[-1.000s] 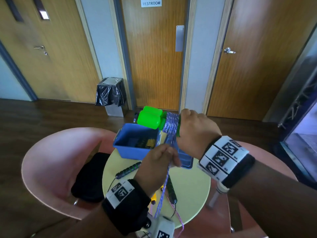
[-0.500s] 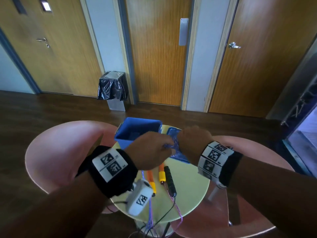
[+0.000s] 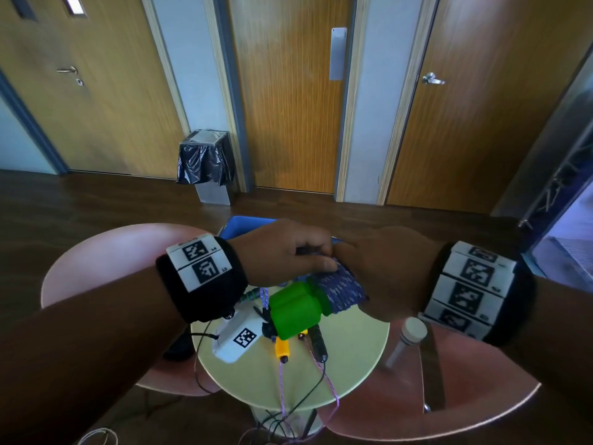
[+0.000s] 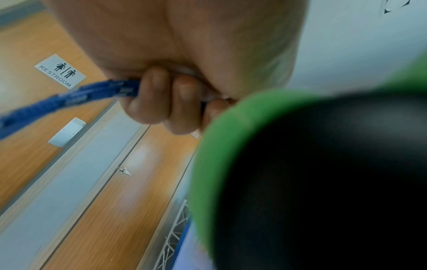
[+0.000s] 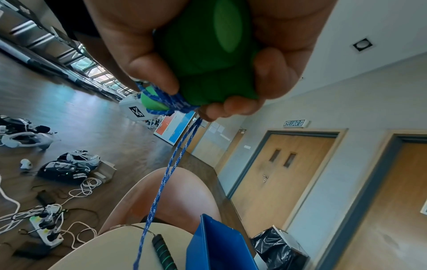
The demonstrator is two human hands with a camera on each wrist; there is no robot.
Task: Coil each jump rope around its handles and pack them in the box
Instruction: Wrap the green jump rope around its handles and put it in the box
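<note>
Meanwhile both hands point(image 3: 321, 261) wrap blue rope point(image 3: 341, 289) round green handles point(image 3: 295, 311).

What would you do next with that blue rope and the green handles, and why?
Probably another turn: the left hand pinches the blue rope, the right hand holds the green handles, and loose rope still trails down to the table.

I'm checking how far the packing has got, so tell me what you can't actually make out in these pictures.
- Contents of the blue box: head view, the left hand covers it; right wrist view shows only its outside wall.
- Loose length of blue rope: right wrist view, cut off by the bottom edge.
- Green handles: left wrist view, a dark blur against the lens.
- Right hand fingers: head view, hidden behind the hand.
</note>
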